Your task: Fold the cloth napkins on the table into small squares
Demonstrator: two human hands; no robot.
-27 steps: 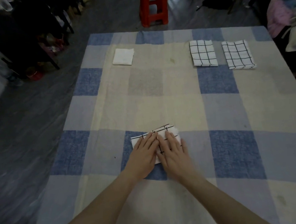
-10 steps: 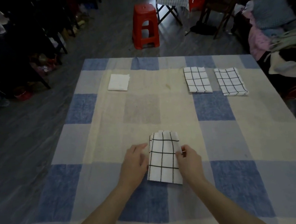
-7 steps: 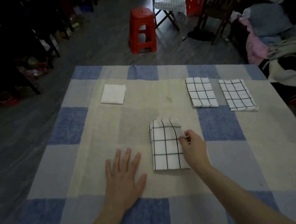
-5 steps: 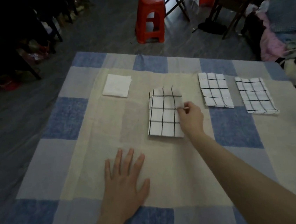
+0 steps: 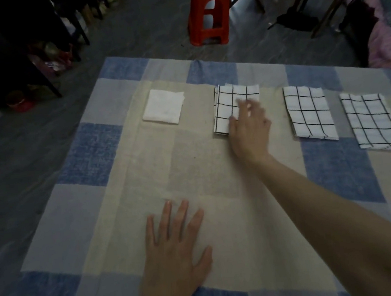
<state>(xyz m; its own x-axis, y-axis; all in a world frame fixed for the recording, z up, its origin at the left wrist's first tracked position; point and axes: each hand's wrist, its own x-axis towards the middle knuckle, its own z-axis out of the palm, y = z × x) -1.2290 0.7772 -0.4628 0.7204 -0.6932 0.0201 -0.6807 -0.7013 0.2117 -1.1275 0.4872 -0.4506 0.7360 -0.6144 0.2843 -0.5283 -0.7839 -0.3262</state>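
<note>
A folded white napkin with a black grid (image 5: pixel 228 103) lies at the far side of the table. My right hand (image 5: pixel 249 127) reaches out over its near right part, fingers blurred and fairly straight, resting on the cloth. My left hand (image 5: pixel 176 253) lies flat on the tablecloth near me, fingers spread, holding nothing. Two more folded grid napkins (image 5: pixel 309 113) (image 5: pixel 372 120) lie in the same row to the right. A folded plain white napkin (image 5: pixel 163 106) sits at the row's left end.
The table wears a blue, grey and cream checked tablecloth (image 5: pixel 93 153). Beyond its far edge stand a red plastic stool (image 5: pixel 209 11), dark chairs and furniture. A heap of clothes (image 5: pixel 385 38) sits at the far right.
My right hand carried the folded grid napkin from in front of me to the far row, between the white napkin and the grid ones. My left hand let go and settled flat on the tablecloth.
</note>
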